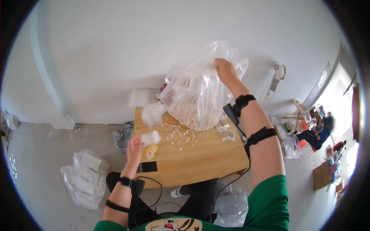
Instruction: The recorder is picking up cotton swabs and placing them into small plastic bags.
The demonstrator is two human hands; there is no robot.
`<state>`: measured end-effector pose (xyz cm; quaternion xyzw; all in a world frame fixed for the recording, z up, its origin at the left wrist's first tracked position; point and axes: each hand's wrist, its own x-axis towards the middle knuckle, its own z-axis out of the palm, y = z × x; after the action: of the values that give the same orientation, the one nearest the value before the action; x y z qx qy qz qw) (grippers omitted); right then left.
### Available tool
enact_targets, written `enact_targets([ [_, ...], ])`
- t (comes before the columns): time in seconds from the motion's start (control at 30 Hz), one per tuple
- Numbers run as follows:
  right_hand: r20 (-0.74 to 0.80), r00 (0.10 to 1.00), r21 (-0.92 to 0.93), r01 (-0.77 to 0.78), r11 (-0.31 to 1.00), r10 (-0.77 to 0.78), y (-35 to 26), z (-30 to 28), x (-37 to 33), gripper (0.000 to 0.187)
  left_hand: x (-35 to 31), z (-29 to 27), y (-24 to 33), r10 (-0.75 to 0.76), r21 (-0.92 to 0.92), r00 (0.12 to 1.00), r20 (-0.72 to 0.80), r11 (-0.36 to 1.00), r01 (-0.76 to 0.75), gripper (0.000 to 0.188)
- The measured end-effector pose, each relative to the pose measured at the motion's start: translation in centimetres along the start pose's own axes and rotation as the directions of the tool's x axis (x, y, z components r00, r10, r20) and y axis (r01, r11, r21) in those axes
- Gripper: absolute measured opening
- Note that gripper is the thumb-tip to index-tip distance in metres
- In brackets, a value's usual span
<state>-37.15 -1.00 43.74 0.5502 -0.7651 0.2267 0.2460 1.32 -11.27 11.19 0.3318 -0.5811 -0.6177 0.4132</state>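
My right hand (226, 71) is raised and grips the top of a large clear plastic bag (198, 96), which hangs over the wooden table (200, 158) with small pieces gathered in its bottom. Several cotton swabs (181, 134) lie scattered on the table under the bag. My left hand (134, 145) holds a small white packet (150, 137) at the table's left edge. A yellow and red card (151, 151) lies just beside it. A black phone (147, 167) rests near the front left corner.
Small clear packets (225, 133) lie on the table's right side. White packets (142, 98) sit at the back left. On the floor at the left are a clear bag of boxes (85, 178) and a grey crumpled bag (123, 135). Another person (318, 134) sits far right.
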Motion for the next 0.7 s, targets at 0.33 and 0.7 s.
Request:
enact_targets([
  [0.33, -0.117, 0.993, -0.176, 0.008, 0.984, -0.029, 0.9, -3.1, 6.9, 0.025, -7.9, -9.7, -3.6, -0.143, -0.112, 0.967, -0.209, 0.986, 0.122, 0.03],
  [0.7, -0.205, 0.968, -0.333, 0.07, 0.94, -0.145, 0.4, -8.4, 10.7, 0.02, -8.8, -6.5, -4.1, -0.136, -0.115, 0.988, -0.067, 0.985, 0.128, 0.024],
])
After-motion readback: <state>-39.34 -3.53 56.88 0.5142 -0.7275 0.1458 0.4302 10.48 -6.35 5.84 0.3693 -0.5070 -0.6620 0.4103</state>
